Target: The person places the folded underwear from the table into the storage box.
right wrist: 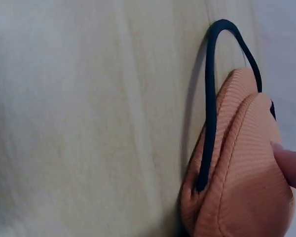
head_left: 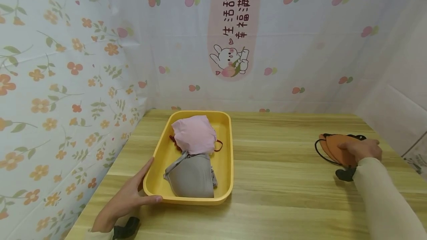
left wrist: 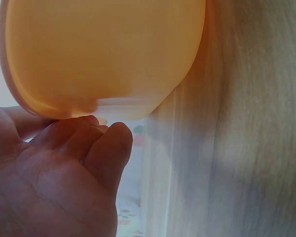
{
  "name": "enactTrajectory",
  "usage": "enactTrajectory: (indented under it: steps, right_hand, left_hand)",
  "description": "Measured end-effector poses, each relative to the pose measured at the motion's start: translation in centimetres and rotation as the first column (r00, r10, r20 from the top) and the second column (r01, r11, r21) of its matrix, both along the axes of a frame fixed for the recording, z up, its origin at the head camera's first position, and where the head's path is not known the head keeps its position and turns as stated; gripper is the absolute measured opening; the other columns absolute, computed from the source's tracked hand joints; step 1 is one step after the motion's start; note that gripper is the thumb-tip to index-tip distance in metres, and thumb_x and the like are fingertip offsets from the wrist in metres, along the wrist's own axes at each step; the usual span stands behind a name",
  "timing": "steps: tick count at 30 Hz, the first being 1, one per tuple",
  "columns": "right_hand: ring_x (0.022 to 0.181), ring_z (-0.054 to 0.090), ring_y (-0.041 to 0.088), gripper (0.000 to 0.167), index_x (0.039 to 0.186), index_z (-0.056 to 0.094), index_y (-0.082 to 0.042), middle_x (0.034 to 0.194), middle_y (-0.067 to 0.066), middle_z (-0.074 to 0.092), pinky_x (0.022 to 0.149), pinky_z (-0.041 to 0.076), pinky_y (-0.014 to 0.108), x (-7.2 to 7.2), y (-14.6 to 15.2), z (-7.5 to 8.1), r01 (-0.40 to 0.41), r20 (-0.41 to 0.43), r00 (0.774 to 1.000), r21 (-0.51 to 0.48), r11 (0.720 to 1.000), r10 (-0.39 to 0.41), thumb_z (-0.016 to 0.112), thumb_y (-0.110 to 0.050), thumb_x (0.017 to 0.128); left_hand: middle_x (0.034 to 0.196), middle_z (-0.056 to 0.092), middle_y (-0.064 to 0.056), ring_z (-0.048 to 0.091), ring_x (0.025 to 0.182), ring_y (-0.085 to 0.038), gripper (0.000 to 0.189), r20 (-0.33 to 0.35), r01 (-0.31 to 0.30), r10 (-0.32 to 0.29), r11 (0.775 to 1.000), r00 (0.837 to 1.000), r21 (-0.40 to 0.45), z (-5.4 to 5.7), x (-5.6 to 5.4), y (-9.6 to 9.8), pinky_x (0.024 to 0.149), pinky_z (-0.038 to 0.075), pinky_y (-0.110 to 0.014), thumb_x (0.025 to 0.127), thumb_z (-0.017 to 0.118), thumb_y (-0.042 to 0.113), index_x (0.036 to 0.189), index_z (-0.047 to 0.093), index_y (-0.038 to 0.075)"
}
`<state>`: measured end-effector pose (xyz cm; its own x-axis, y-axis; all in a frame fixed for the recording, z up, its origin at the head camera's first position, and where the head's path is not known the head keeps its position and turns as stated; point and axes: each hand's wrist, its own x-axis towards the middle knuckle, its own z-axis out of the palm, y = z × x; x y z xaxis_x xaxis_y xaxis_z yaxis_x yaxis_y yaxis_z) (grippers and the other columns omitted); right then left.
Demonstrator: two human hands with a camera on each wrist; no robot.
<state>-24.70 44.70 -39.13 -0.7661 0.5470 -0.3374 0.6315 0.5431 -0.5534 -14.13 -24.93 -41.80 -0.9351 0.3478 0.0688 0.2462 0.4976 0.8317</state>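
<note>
My left hand (head_left: 128, 197) spreads round the near left corner of a yellow plastic tray (head_left: 231, 151). Its thumb lies along the front wall and the other fingers touch the left side. Inside the tray are a grey bra (head_left: 191, 177) with its cups folded together and, behind it, a pale pink cloth garment (head_left: 195, 134). At the right of the table, my right hand (head_left: 365, 150) holds a folded orange bra (head_left: 337, 149) with black straps. The thumb presses on a cup of this bra (right wrist: 251, 173) in the right wrist view; the other fingers are hidden.
The wood-grain table (head_left: 273, 180) extends between the tray and the orange bra. A flowered sheet (head_left: 66, 84) hangs on the left, and a printed curtain (head_left: 186, 47) stands behind the table. Thin brown-red straps (head_left: 218, 145) show beside the pink garment.
</note>
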Motion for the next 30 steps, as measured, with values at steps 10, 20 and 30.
enactTrajectory:
  steps: [10, 20, 30]
  right_hand:
    - [0.124, 0.035, 0.062, 0.11, 0.145, -0.002, 0.028, 0.147, 0.055, 0.01, 0.085, 0.051, 0.058, -0.08, 0.0, -0.44, 0.003, -0.041, 0.999, -0.002, 1.0, -0.003, 0.064, -0.04, 0.089]
    - [0.129, 0.03, 0.062, 0.123, 0.15, -0.017, 0.016, 0.153, 0.05, 0.0, 0.085, 0.051, 0.057, 0.27, 0.1, -0.23, 0.014, -0.12, 0.992, -0.113, 0.993, -0.028, 0.069, -0.043, 0.087]
    - [0.137, 0.034, 0.054, 0.125, 0.156, -0.001, 0.01, 0.15, 0.047, 0.02, 0.103, 0.045, 0.061, -0.23, 0.2, -0.36, 0.041, -0.136, 0.988, -0.186, 0.982, -0.067, 0.073, -0.059, 0.082]
  left_hand:
    - [0.165, 0.023, -0.026, 0.044, 0.138, -0.008, 0.111, -0.014, -0.008, 0.008, 1.0, 1.0, 0.007, -0.17, 0.16, -0.11, 0.1, 0.04, -0.008, 0.081, 0.083, 0.02, 0.163, 0.009, 0.01]
    - [0.165, 0.021, -0.027, 0.041, 0.141, -0.038, 0.111, -0.002, -0.007, 0.007, 1.0, 1.0, 0.016, -0.06, 0.3, 0.11, 0.099, 0.039, -0.008, 0.081, 0.083, 0.019, 0.163, 0.008, 0.01]
    - [0.165, 0.021, -0.026, 0.039, 0.141, -0.041, 0.111, 0.001, -0.022, 0.022, 1.0, 1.0, -0.002, -0.27, 0.29, 0.11, 0.1, 0.038, -0.008, 0.081, 0.082, 0.02, 0.163, 0.008, 0.009]
